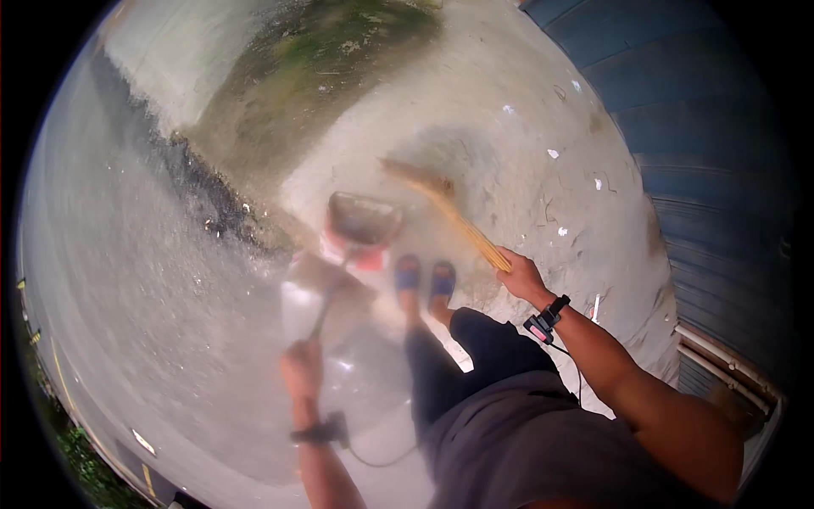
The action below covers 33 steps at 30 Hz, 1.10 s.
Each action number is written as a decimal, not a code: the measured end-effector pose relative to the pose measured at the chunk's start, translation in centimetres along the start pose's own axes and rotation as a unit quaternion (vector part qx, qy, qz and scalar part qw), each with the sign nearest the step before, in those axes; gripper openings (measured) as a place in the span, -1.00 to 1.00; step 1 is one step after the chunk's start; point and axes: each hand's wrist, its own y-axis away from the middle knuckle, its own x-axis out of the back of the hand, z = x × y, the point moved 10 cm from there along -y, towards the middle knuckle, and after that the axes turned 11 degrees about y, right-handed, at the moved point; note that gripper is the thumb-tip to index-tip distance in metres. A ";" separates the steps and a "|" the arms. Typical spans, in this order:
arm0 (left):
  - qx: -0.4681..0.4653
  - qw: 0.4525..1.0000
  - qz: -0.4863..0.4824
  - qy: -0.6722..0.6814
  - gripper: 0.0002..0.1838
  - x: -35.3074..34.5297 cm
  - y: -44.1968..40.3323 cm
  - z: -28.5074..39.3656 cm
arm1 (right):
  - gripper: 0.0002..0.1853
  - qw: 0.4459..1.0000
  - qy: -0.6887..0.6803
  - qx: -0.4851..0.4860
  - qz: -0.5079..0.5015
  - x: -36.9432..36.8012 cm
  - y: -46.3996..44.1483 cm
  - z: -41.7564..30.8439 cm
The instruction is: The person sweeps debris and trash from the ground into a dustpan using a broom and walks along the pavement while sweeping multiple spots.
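Observation:
My left hand [303, 371] is closed around the thin handle of a red dustpan [366, 258], though the lens blurs this part. The dustpan rests low near my feet, its dark inside facing up. A pale, boxy shape [303, 299] shows beside the handle; I cannot make out what it is. On the other side, my right hand [521, 276] grips a yellowish straw broom [462, 225]. Its far end angles down to the ground, ahead and to the right of the dustpan, where the tip is smeared by motion.
Blue sandals [443, 278] are on my feet. A blue corrugated metal wall [704, 127] runs along the right. White scraps [554, 153] dot the pale concrete ground [509, 187]. Dark debris [208, 182] lines a strip on the left, below a greenish, mossy patch [339, 51].

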 end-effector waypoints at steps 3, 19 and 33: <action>-0.045 0.999 -0.017 0.012 -0.64 -0.1 3.0 -1.7 | -0.61 0.992 -0.089 -0.087 -0.018 -0.2 1.0 2.7; -0.148 0.984 -0.074 0.064 -0.66 0.4 4.4 5.5 | -0.81 0.814 -0.443 -0.374 0.015 -1.6 17.5 19.9; -0.327 0.922 -0.197 -0.064 -0.67 -13.8 -3.4 32.0 | -0.82 0.528 -0.736 -0.400 0.143 -8.0 24.1 35.2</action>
